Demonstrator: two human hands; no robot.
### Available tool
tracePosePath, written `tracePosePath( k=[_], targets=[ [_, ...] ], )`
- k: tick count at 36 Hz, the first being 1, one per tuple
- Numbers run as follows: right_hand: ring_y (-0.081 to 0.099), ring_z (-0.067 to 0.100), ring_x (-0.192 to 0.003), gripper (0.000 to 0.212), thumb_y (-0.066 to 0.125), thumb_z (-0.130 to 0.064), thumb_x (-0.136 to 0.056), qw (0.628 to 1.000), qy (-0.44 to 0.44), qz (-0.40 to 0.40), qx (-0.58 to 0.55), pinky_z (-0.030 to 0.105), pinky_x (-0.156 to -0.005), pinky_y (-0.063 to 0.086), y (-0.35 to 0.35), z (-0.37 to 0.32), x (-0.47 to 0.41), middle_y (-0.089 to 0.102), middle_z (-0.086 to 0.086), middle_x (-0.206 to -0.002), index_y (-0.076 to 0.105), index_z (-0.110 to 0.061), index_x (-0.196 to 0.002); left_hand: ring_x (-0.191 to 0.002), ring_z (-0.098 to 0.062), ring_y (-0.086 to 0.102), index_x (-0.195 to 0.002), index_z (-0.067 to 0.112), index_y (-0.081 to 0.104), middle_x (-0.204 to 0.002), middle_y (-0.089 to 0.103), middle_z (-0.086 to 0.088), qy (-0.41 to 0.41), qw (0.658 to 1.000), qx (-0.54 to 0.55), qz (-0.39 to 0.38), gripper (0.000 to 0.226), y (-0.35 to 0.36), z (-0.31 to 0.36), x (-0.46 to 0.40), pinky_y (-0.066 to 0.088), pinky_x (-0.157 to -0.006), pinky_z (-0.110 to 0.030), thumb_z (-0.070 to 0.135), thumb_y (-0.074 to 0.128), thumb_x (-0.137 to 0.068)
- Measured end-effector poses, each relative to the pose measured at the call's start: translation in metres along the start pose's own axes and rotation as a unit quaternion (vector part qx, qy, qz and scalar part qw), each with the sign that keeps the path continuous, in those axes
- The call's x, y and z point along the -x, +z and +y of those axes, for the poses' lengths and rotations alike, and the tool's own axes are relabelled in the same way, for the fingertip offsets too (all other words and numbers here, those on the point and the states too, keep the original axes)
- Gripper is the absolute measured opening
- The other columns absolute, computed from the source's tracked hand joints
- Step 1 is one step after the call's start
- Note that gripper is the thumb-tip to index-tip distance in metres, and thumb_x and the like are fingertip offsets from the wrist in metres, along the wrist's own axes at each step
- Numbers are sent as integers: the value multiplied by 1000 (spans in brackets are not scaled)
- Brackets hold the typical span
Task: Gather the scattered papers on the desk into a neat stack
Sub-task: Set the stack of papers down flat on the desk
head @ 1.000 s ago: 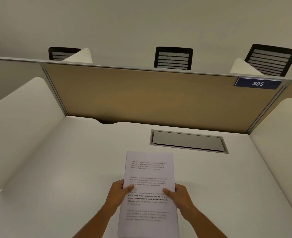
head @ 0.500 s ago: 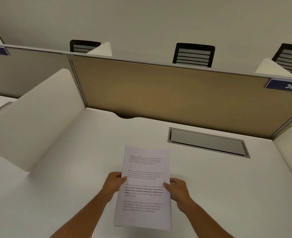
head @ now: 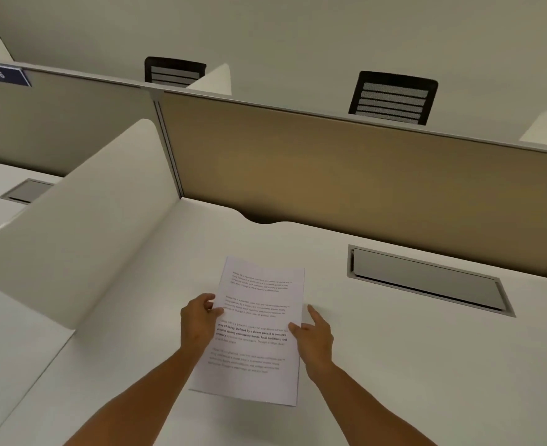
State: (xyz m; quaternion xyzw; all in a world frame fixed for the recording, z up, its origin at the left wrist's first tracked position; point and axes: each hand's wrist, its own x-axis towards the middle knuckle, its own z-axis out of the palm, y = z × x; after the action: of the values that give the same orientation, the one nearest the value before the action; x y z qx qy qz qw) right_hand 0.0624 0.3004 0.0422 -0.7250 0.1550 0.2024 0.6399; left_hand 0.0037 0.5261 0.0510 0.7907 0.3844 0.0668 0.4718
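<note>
A stack of white papers with printed paragraphs is held over the white desk, top sheet facing me. My left hand grips its left edge, thumb on the page. My right hand pinches the right edge with the thumb on the text and the index finger sticking out beside the sheet. How many sheets lie under the top one is hidden.
A tan partition closes the back of the desk, with a white side divider on the left. A grey cable hatch is set into the desk at right. Black chairs stand beyond the partition.
My view has swung left, so the partition, hatch and papers sit further right in frame. Both hands have slid up the stack's edges, and my right index finger has lifted off the paper.
</note>
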Motion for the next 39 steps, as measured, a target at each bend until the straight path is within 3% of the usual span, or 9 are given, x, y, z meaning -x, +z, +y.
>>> tracePosePath(
  k=[5, 9, 16, 19, 24, 30, 32, 36, 39],
  targets=[
    [68, 12, -80, 64, 72, -6, -88, 1000, -14, 10, 20, 26, -82, 56, 40, -9, -15, 69, 0, -90, 47, -22, -146, -69, -16, 69, -112, 12, 70, -103, 74, -3, 35, 999, -3, 6, 22, -14, -6, -30, 51, -56, -12, 9, 63, -91],
    [69, 18, -87, 62, 72, -6, -88, 999, -16, -3, 31, 31, -93, 56, 69, -18, -32, 70, 3, -94, 49, -19, -145, -70, -18, 70, -92, 14, 71, -89, 75, -2, 28, 1000, -8, 8, 10, -27, -7, -60, 45, -55, -10, 8, 63, -91],
    [70, 22, -94, 63, 72, -7, -88, 999, -5, -26, 40, 38, -98, 55, 115, -29, -62, 70, 5, -96, 48, -19, -146, -83, -20, 69, -119, 3, 68, -105, 73, -8, -1, 999, -2, 37, 30, -44, -22, -113, 47, -69, -7, 3, 64, -90],
    [70, 22, -94, 62, 72, -7, -88, 999, 6, -32, 34, 42, -96, 56, 139, -35, -74, 71, 6, -99, 50, -20, -145, -105, -28, 67, -125, 2, 63, -120, 68, -13, -14, 998, 2, 56, 36, -52, -22, -135, 47, -90, -24, 2, 66, -89],
    [67, 17, -88, 60, 69, -7, -90, 998, 20, -53, 39, 34, -94, 56, 173, -44, -91, 68, -1, -91, 49, -21, -145, -72, -15, 59, -80, 16, 72, -71, 63, 8, -1, 997, 6, 76, 18, -68, -29, -172, 40, -71, -20, -1, 68, -85],
    [64, 9, -77, 59, 66, -5, -91, 996, 40, -63, 40, 25, -85, 53, 203, -49, -111, 62, -11, -81, 49, -21, -145, -64, 3, 54, -101, 6, 75, -70, 58, 21, -4, 996, 8, 90, 20, -75, -36, -209, 59, -73, -38, -3, 68, -84],
    [63, 7, -75, 58, 64, -4, -92, 996, 43, -61, 39, 21, -77, 53, 212, -50, -117, 63, -11, -82, 49, -21, -145, -61, -2, 54, -93, 12, 76, -68, 60, 16, -1, 996, 3, 89, 19, -76, -39, -220, 60, -71, -46, -3, 67, -84],
    [68, 16, -82, 57, 60, -2, -93, 996, 44, -58, 51, 19, -71, 52, 228, -51, -126, 73, 4, -101, 48, -20, -146, -70, -16, 58, -75, 28, 72, -71, 59, 10, -9, 996, -12, 83, 32, -74, -48, -239, 53, -73, -32, -2, 67, -85],
    [68, 20, -87, 58, 60, -3, -93, 996, 53, -51, 60, 23, -73, 54, 239, -47, -135, 73, 8, -108, 47, -21, -146, -77, -17, 61, -87, 26, 75, -84, 67, 1, -20, 997, -13, 79, 28, -73, -57, -251, 50, -78, -25, -1, 67, -86]
  ],
)
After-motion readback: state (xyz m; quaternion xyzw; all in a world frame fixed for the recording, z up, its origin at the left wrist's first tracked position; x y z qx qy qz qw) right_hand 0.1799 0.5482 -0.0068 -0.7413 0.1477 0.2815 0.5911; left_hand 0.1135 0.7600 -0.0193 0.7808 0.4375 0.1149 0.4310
